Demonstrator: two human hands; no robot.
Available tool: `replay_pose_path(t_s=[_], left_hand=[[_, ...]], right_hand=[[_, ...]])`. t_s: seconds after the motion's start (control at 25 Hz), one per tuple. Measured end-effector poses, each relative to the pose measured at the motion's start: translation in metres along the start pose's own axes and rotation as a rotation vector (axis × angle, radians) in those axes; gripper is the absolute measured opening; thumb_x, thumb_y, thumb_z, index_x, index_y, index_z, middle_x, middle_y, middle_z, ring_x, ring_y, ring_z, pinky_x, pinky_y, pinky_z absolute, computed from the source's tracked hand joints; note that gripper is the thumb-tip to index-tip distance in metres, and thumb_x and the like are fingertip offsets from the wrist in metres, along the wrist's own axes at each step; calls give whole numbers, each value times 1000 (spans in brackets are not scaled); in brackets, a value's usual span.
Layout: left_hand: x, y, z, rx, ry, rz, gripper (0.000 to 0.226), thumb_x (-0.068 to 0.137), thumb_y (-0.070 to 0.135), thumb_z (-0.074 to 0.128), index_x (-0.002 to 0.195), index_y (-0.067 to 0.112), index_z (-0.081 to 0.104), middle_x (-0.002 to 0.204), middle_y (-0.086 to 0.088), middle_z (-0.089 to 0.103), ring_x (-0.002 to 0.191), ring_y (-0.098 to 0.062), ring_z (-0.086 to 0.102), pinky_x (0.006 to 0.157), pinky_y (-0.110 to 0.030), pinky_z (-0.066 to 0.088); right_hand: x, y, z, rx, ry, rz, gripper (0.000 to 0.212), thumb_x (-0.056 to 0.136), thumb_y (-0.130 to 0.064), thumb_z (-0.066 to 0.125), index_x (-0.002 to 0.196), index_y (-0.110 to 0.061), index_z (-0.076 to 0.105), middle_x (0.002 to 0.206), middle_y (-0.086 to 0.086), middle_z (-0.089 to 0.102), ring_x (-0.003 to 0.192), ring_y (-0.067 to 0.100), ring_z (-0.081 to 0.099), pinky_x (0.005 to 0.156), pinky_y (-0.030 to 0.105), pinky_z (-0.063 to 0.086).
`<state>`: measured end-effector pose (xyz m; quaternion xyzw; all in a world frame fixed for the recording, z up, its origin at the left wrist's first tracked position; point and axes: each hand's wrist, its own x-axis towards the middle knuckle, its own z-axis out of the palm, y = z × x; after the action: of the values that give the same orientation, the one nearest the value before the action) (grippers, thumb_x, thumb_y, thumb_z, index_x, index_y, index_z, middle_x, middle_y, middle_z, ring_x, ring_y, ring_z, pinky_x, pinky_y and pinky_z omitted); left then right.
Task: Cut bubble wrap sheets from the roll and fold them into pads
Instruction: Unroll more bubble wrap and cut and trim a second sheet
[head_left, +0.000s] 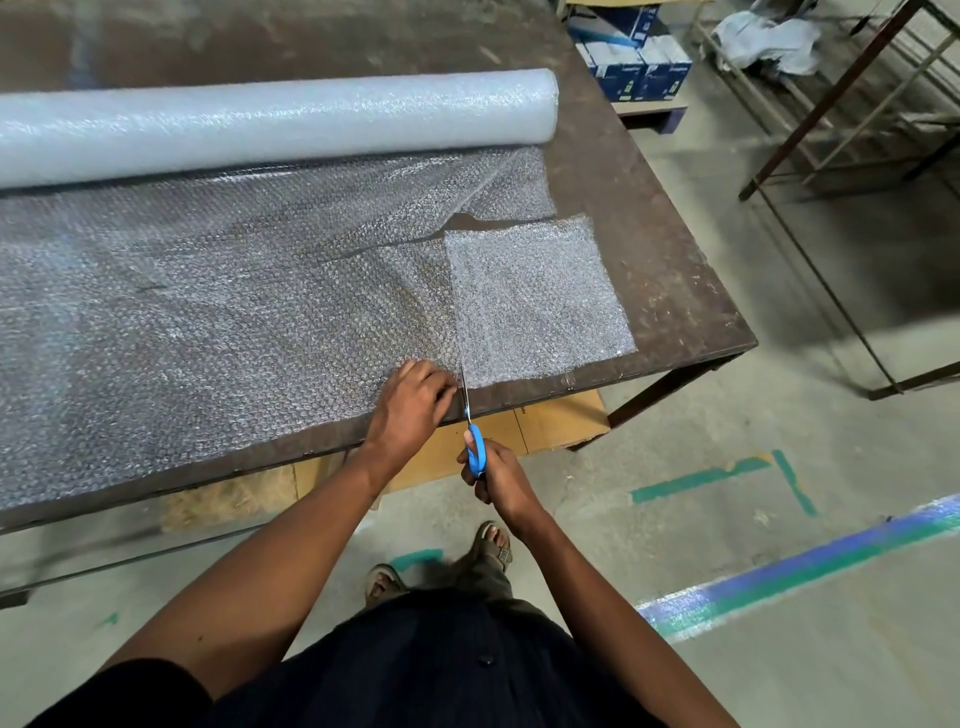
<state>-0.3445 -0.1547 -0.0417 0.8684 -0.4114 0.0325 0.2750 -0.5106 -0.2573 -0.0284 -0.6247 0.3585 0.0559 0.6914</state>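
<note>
Just right of left hand (415, 397), scissors (474, 441) enter bubble wrap (234, 312).

We see dim, even indoor light with no single source in view. Beyond the left hand (413, 400), the roll (270, 124) carries a soft pale sheen along its top. To the right of the right hand (493, 480), the table (670, 260) casts a broad, soft shadow on the floor (779, 441). The centre is sharp. Edges smear: the floor stripe (810, 566) blurs, and straight lines bow outward.
</note>
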Motion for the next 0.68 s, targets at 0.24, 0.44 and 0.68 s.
replay_pose_path(t_s=[0.24,0.44,0.68], left_hand=[[-2,1,0,-62,28,-38,14,97,21,73,109,15,77,102,0,67,99,-22,58,88,-40,49],[-4,-3,3,-96,32,-56,15,96,22,75,109,16,77,100,2,66,98,-20,56,86,-37,47],[-5,-3,6,-111,36,-106,14,97,24,75,110,18,76,101,4,67,100,-19,55,88,-38,46]], right_hand=[[0,-2,-2,-19,-5,18,46,103,-57,61,92,-13,69,70,2,55,57,9,36,54,26,27],[3,-6,0,-16,-2,26,44,102,-57,63,90,-15,68,67,-2,54,55,7,37,53,24,27],[5,-3,0,-41,14,10,27,106,-34,64,88,-15,69,65,-6,57,59,9,41,52,24,27]])
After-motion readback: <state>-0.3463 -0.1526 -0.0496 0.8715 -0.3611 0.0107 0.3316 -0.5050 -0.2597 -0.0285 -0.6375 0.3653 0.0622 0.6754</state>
